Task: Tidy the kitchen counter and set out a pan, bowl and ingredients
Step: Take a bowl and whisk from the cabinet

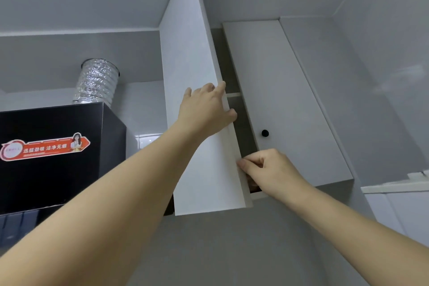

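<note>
I look up at a white wall cabinet. Its left door [192, 104] stands partly swung out, leaving a dark gap with a shelf edge [233, 94] inside. My left hand [206, 109] lies on the door's face, with the fingers bent round its free edge. My right hand [271, 169] is lower, at the door's bottom edge; the thumb pinches the edge and the fingers reach behind it into the gap. The right door [285, 104] is closed and has a small black knob [265, 133]. No pan, bowl or ingredients are in view.
A black range hood [60, 158] with a red sticker [44, 147] hangs at the left, and a silver foil duct [97, 81] rises from it. Grey wall and ceiling surround the cabinet. A white frame edge [394, 187] shows at the right.
</note>
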### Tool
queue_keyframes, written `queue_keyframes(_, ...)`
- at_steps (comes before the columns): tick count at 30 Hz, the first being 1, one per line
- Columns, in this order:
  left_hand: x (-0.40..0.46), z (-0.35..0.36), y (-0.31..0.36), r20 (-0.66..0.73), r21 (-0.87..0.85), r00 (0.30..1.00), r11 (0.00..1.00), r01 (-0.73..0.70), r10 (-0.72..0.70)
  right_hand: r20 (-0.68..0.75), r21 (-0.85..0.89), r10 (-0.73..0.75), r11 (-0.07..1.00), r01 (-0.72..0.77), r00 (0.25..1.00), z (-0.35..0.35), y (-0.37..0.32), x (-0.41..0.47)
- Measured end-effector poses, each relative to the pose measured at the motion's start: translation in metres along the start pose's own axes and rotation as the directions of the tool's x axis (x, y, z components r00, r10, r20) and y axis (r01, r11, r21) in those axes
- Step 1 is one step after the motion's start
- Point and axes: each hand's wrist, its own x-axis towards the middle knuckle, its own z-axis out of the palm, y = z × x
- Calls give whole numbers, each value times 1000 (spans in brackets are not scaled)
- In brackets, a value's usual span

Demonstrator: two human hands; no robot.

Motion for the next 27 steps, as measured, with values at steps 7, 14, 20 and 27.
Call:
queue_keyframes(7,-19,-22,-19,-119,45,993,999,-11,16,78,41,-81,996,78,994,11,-21,-5)
queue_keyframes(14,-38,-42,-54,-166,69,986,997,18,-7,193,62,-103,994,92,976,44,-52,-8)
queue_keyframes(20,-55,-59,-90,-196,47,980,998,36,-26,290,106,-148,987,122,946,74,-74,2)
queue_keyframes(27,-79,-59,-121,-254,-52,964,997,61,-72,266,156,-143,982,103,953,108,-89,10)
